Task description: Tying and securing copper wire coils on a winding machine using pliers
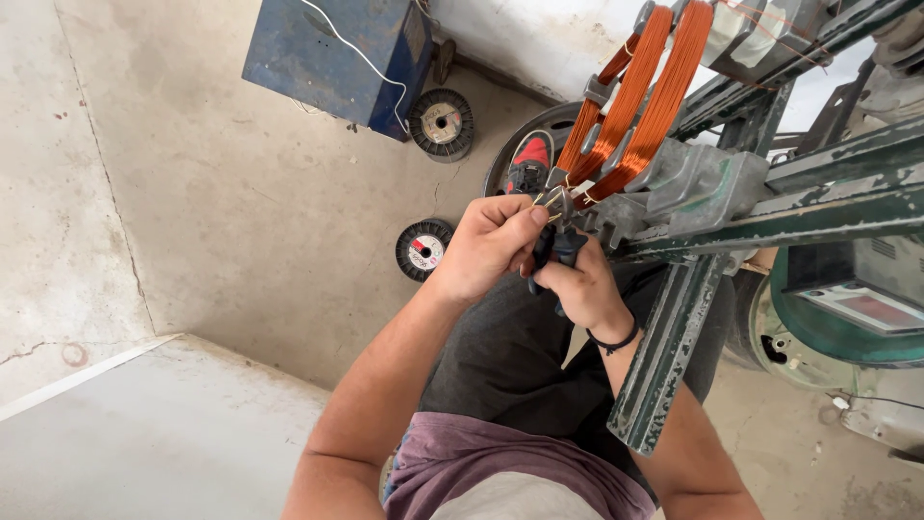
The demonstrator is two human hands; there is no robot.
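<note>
The left hand [491, 246] is pinching thin wire at the orange copper wire coils [630, 106] on the green metal frame [703, 193], while the right hand [582, 289] is gripping dark-handled pliers [558, 241], jaws mostly hidden

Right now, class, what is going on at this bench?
A person stands at a green metal winding frame that carries coils of copper wire. The right hand grips dark-handled pliers at the foot of the coils. The left hand pinches the wire end beside the pliers. Two wire spools lie on the concrete floor.
</note>
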